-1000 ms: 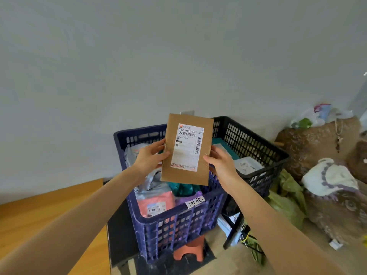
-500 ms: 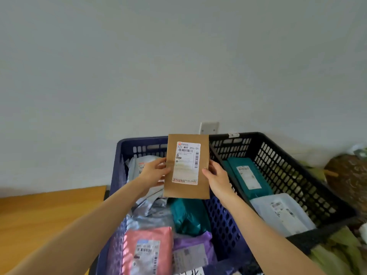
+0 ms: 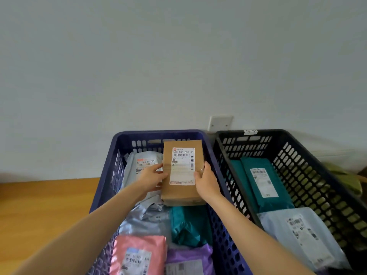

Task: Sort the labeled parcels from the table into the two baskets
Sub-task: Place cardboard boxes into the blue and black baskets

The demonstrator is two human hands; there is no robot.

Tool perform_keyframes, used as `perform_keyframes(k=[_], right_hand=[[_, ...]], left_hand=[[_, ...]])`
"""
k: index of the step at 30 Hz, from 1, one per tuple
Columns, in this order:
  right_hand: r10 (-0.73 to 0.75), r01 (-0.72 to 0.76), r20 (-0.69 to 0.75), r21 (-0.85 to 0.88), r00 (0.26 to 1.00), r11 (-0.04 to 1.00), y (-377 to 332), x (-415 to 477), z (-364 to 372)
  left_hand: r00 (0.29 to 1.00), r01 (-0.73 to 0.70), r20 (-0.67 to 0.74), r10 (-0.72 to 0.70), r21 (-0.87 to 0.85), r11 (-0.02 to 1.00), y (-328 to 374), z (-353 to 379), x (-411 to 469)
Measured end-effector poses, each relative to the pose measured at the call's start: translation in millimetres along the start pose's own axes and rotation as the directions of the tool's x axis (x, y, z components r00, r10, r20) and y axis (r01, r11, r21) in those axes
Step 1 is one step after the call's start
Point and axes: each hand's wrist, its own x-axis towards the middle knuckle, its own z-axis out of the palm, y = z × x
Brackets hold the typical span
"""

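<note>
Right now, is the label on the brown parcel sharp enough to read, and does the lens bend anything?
Head view: on the brown parcel the top label line reads clearly, fine print blurs; light soft, no strong glare; the wide lens splays the blue basket and black basket outward.

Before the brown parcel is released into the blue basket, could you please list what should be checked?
1. The brown parcel is inside the blue basket walls: ok.
2. The left hand and right hand grip its side edges: ok.
3. Its label faces up, unobstructed: ok.
4. Destination matches this basket: cannot tell, no tag in view.
5. It rests on the grey parcel beneath: cannot tell.
</note>
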Motion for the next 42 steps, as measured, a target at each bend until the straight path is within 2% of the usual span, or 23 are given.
perform_keyframes(k=[4,9,15,17,20,22,25,29,36,42], right_hand=[[0.015,-0.015,0.014,-0.038,1.000,0.999,3.8,6.3,4.3],[-0.004,0.006,0.014,-0.175,1.000,0.985,4.5,11.4,12.8],[-0.144,0.164,0.081,-0.367,0.986,0.916,9.1,19.5,18.8],[-0.219,0.239,0.098,-0.475,0.971,0.847,11.0,22.8,19.7],[-0.335,0.377,0.183,-0.577,0.924,0.724,11.1,29.5,22.0],[-0.352,0.420,0.236,-0.610,0.906,0.673,8.0,35.4,23.9],[-0.288,0.406,0.286,-0.645,0.914,0.648,5.0,44.0,28.0],[-0.204,0.378,0.327,-0.659,0.923,0.651,8.1,53.6,31.5],[-0.211,0.425,0.380,-0.670,0.901,0.609,20.4,58.4,38.7],[-0.146,0.414,0.421,-0.668,0.896,0.618,23.9,67.7,41.2]], left_hand=[[1.000,-0.004,0.015,0.004,0.001,1.000,-1.4,6.2,7.6],[0.998,-0.065,0.014,0.064,0.025,0.998,-2.7,11.3,15.3],[0.976,-0.210,-0.003,0.218,0.256,0.944,-9.7,20.7,25.4],[0.958,-0.263,0.006,0.287,0.421,0.868,-10.6,26.5,27.6],[0.889,-0.353,0.052,0.455,0.710,0.609,-15.4,38.1,30.4],[0.885,-0.323,0.088,0.457,0.824,0.466,-21.1,44.8,32.5],[0.909,-0.246,0.096,0.406,0.909,0.337,-28.7,47.8,38.1],[0.921,-0.218,0.114,0.373,0.944,0.249,-32.6,46.9,46.6],[0.937,-0.169,0.120,0.328,0.978,0.123,-37.3,46.1,53.8],[0.950,-0.156,0.113,0.292,0.980,0.127,-36.3,49.5,61.3]])
